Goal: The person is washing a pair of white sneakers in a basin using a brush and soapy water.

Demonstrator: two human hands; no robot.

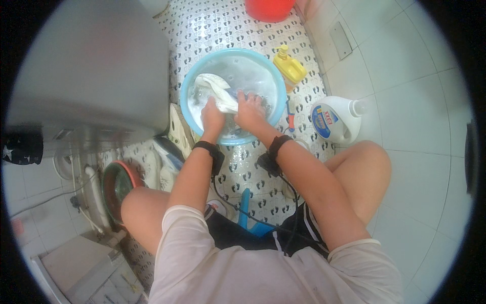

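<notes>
A light-blue plastic basin (184, 99) of sudsy water stands on the floor before me. In it lies a wet white shoe (212, 81) with a grey-blue part, its lower portion hidden by water and foam. My left hand (213, 116) grips the shoe's near edge, fingers partly out of sight. At the shoe's right end, my right hand (250, 111) holds it between thumb and fingers, the fingertips wet with suds. Both wrists wear black straps with small cabled devices.
Right of the basin are a yellow pump bottle (292, 68), a brush with an orange-and-blue handle (291, 119) and a white detergent jug (341, 117). Several shoes (178, 127) lie at left, near a red-rimmed green basin (114, 190). A red bucket (269, 9) stands ahead.
</notes>
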